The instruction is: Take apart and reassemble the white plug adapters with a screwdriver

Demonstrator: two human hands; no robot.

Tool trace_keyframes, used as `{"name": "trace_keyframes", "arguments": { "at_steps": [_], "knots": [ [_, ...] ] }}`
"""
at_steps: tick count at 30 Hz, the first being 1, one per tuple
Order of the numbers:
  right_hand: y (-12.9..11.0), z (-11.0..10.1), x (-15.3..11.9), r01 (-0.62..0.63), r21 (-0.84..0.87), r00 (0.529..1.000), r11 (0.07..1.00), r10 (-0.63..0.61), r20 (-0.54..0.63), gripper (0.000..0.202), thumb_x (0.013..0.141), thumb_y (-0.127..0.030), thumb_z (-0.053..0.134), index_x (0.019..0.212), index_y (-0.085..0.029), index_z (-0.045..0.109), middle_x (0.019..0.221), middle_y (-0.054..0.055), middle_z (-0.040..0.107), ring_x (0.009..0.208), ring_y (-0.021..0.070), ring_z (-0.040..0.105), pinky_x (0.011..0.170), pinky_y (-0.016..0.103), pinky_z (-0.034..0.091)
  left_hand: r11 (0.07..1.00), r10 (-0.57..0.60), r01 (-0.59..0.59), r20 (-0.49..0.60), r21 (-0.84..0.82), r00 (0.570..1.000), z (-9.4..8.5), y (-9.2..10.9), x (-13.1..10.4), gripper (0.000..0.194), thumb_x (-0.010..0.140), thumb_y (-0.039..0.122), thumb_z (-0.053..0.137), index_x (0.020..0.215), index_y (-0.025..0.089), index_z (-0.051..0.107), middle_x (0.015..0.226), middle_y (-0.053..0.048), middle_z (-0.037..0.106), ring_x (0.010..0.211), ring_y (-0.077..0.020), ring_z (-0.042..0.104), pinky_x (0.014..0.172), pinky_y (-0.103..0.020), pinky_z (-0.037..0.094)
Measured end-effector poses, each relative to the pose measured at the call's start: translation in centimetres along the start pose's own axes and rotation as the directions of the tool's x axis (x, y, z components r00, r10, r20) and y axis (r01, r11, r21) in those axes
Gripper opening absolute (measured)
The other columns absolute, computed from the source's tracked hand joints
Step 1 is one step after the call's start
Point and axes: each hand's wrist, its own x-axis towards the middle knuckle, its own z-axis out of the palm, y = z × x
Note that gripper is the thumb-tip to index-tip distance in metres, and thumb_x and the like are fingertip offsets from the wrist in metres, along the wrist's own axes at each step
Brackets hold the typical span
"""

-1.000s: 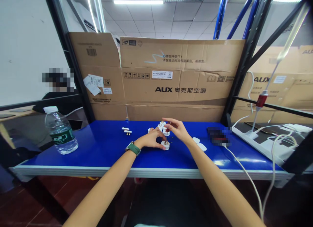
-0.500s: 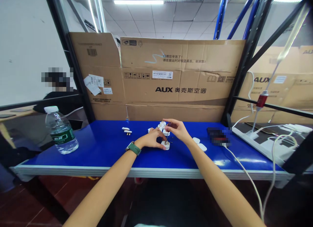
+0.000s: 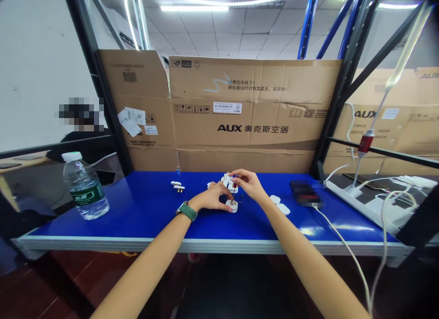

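Left hand (image 3: 213,197): thumb and fingers clamped on a small white rounded plastic plug part (image 3: 233,207), centre front. Right hand (image 3: 252,186): fingertips pinched on a slim red-handled screwdriver (image 3: 235,186), upright over the part. Behind, partly hidden by the hands, clustered white plug pieces (image 3: 227,178). Right, two flat white rounded covers (image 3: 283,209). Left wrist low, with green-strapped watch (image 3: 188,211); right hand higher, wrist bent. Glossy blue tabletop (image 3: 144,209); brown printed cardboard panel (image 3: 254,92) beyond.

Tabletop (image 3: 137,213) lies open between the bottle (image 3: 87,195) and left hand (image 3: 213,196); cardboard (image 3: 219,159) walls off the back, while white covers (image 3: 283,209), then a dark device (image 3: 305,194), obstruct the right
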Motion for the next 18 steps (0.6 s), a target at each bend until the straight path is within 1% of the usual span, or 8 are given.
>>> {"name": "trace_keyframes", "arguments": {
  "at_steps": [5, 9, 11, 13, 14, 15, 17, 18],
  "knots": [
    [0.29, -0.13, 0.0, -0.004, -0.032, 0.998, 0.999, 0.002, -0.06, 0.022, 0.081, -0.039, 0.074, 0.094, -0.021, 0.074, 0.066, 0.0, 0.06, 0.062, 0.0169, 0.06, 0.06, 0.03, 0.047, 1.0, 0.017, -0.017, -0.008, 0.004, 1.0, 0.12, 0.0, 0.04, 0.043, 0.073, 0.06, 0.079, 0.099, 0.026, 0.076, 0.11, -0.003, 0.073, 0.117, -0.0276, 0.054, 0.104, -0.038, 0.031],
    [-0.11, 0.16, -0.14, -0.014, 0.048, 1.0, 0.999, 0.015, -0.011, 0.031, 0.08, -0.04, 0.076, 0.104, -0.021, 0.074, 0.067, -0.002, 0.057, 0.064, 0.0155, 0.06, 0.062, 0.028, 0.048, 0.999, 0.009, -0.008, -0.033, 0.033, 0.999, 0.28, -0.12, 0.02, 0.045, 0.072, 0.061, 0.079, 0.098, 0.025, 0.075, 0.112, -0.003, 0.072, 0.118, -0.0289, 0.053, 0.102, -0.038, 0.03],
    [-0.35, 0.41, -0.19, -0.016, 0.092, 0.999, 0.996, 0.014, 0.029, 0.035, 0.079, -0.04, 0.077, 0.108, -0.021, 0.073, 0.072, -0.002, 0.061, 0.068, 0.0154, 0.061, 0.067, 0.028, 0.05, 0.999, 0.003, 0.0, -0.057, 0.05, 0.998, 0.37, -0.25, 0.02, 0.046, 0.073, 0.062, 0.078, 0.099, 0.025, 0.075, 0.114, -0.004, 0.07, 0.118, -0.029, 0.053, 0.1, -0.038, 0.03],
    [-0.4, 0.54, -0.16, -0.012, 0.114, 0.999, 0.993, 0.007, 0.043, 0.034, 0.078, -0.04, 0.078, 0.106, -0.02, 0.072, 0.079, 0.0, 0.066, 0.071, 0.0157, 0.063, 0.07, 0.029, 0.051, 0.997, -0.004, 0.01, -0.081, 0.07, 0.997, 0.43, -0.35, 0.05, 0.046, 0.074, 0.063, 0.077, 0.101, 0.026, 0.075, 0.114, -0.004, 0.07, 0.117, -0.029, 0.052, 0.098, -0.038, 0.03],
    [-0.34, 0.51, -0.12, -0.002, 0.121, 1.0, 0.993, -0.001, 0.024, 0.033, 0.08, -0.041, 0.076, 0.104, -0.02, 0.071, 0.083, 0.002, 0.069, 0.073, 0.0163, 0.063, 0.072, 0.03, 0.052, 0.996, -0.006, 0.013, -0.088, 0.084, 0.996, 0.44, -0.39, 0.07, 0.046, 0.074, 0.063, 0.076, 0.101, 0.026, 0.075, 0.112, -0.004, 0.07, 0.116, -0.0292, 0.052, 0.097, -0.038, 0.03],
    [-0.23, 0.4, -0.06, 0.015, 0.125, 1.0, 0.992, -0.013, -0.02, 0.032, 0.082, -0.043, 0.074, 0.104, -0.02, 0.07, 0.086, 0.003, 0.07, 0.074, 0.017, 0.064, 0.073, 0.031, 0.052, 0.995, -0.006, 0.016, -0.094, 0.1, 0.996, 0.42, -0.4, 0.09, 0.045, 0.074, 0.063, 0.076, 0.101, 0.027, 0.075, 0.11, -0.004, 0.071, 0.115, -0.0293, 0.052, 0.096, -0.038, 0.03],
    [0.1, -0.1, 0.06, 0.071, 0.121, 0.983, 0.99, -0.05, -0.175, 0.031, 0.088, -0.045, 0.066, 0.106, -0.02, 0.065, 0.089, 0.005, 0.07, 0.077, 0.0183, 0.066, 0.075, 0.032, 0.053, 0.99, -0.007, 0.022, -0.112, 0.137, 0.994, 0.33, -0.38, 0.09, 0.043, 0.074, 0.063, 0.077, 0.1, 0.028, 0.076, 0.109, -0.004, 0.07, 0.113, -0.0291, 0.051, 0.094, -0.038, 0.03],
    [0.28, -0.45, 0.1, 0.095, 0.103, 0.962, 0.99, -0.064, -0.266, 0.031, 0.091, -0.046, 0.061, 0.108, -0.02, 0.062, 0.089, 0.004, 0.069, 0.077, 0.0185, 0.066, 0.074, 0.032, 0.053, 0.987, -0.008, 0.027, -0.124, 0.158, 0.992, 0.26, -0.36, 0.07, 0.042, 0.074, 0.062, 0.077, 0.099, 0.028, 0.076, 0.11, -0.004, 0.07, 0.112, -0.0288, 0.051, 0.093, -0.038, 0.031]
  ]
}}
